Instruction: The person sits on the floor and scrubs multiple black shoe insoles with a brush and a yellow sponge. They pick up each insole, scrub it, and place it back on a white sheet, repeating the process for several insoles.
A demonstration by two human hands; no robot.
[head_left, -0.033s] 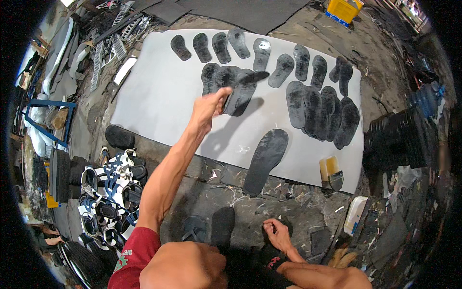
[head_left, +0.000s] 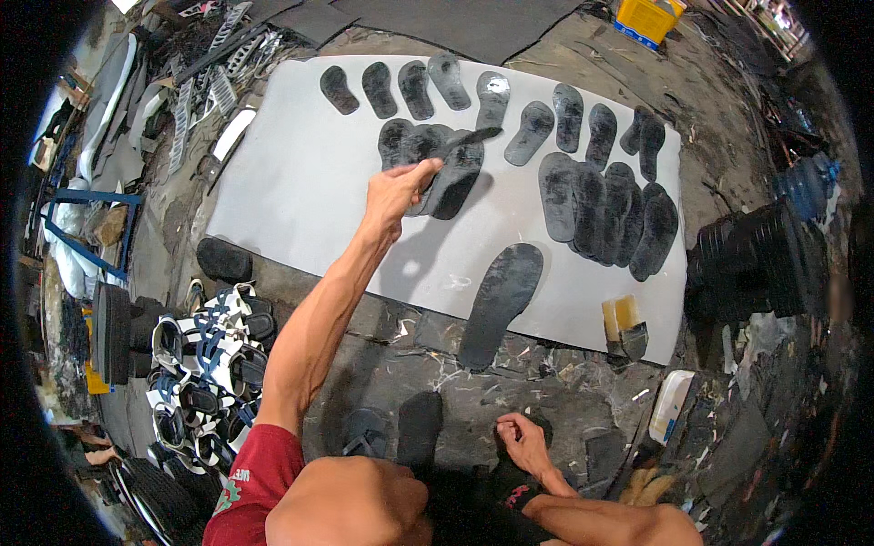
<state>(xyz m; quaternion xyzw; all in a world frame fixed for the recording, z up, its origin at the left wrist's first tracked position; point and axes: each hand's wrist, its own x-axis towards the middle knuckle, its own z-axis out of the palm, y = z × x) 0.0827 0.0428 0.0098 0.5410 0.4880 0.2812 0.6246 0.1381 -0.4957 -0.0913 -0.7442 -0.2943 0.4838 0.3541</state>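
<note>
My left hand reaches out over a white sheet on the ground. It grips a black shoe sole by its end, held tilted just above a small pile of black soles. My right hand rests low by my leg near the ground, its fingers curled, with nothing seen in it. A single long black sole lies at the sheet's near edge, between my two hands.
Several black soles lie in a row along the far side, and an overlapping batch at the right. A yellow-handled brush, a white container, strapped sandals, stacked black pieces and a yellow crate surround the sheet.
</note>
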